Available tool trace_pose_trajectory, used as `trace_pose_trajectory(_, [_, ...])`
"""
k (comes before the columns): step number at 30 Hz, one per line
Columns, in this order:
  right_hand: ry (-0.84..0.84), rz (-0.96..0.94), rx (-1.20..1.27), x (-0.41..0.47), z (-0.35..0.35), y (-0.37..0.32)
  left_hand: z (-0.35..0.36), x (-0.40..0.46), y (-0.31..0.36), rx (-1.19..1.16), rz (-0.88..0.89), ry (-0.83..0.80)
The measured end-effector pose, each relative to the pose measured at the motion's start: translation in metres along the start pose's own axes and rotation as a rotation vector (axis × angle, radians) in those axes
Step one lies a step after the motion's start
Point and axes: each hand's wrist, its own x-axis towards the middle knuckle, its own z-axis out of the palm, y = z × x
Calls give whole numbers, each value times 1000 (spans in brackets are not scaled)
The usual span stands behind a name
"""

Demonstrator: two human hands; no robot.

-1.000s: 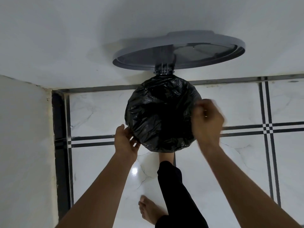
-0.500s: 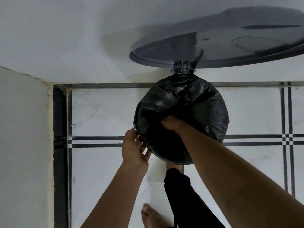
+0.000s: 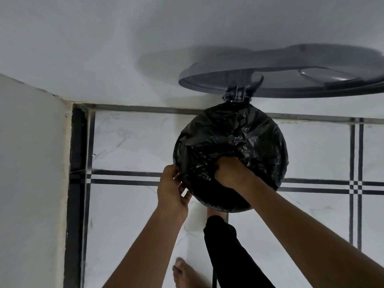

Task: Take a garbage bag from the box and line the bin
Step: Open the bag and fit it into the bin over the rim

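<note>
Black crinkled plastic of a garbage bag point(image 3: 245, 134) is seen from the head camera stretched over the round mouth of a bin point(image 3: 228, 207), with only a thin edge of the bin's rim showing at the bottom. The bin's grey round lid point(image 3: 291, 80) is held open on its hinge point(image 3: 236, 96) against a white wall point(image 3: 104, 48). The right hand point(image 3: 232, 173) is pushed down into the bag's middle, its fingers buried in the plastic, so whether it is clenched cannot be told. The left hand point(image 3: 173, 188) is pinched on the bag's edge at the left side of the rim. A bare foot point(image 3: 185, 273) and a black trouser leg point(image 3: 226, 250) are seen on the white marble-tiled floor point(image 3: 128, 225) below the bin.
</note>
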Motion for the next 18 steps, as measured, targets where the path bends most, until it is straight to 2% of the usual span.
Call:
trace_pose_trajectory(4, [76, 57, 41, -2, -4, 6, 5, -6, 4, 9, -9, 10])
trace_pose_trajectory(11, [-198, 55, 53, 83, 8, 6, 5, 1, -1, 4, -6, 30])
trace_pose_trajectory(18, [-145, 138, -22, 104, 27, 7, -1, 9, -4, -33, -25, -1])
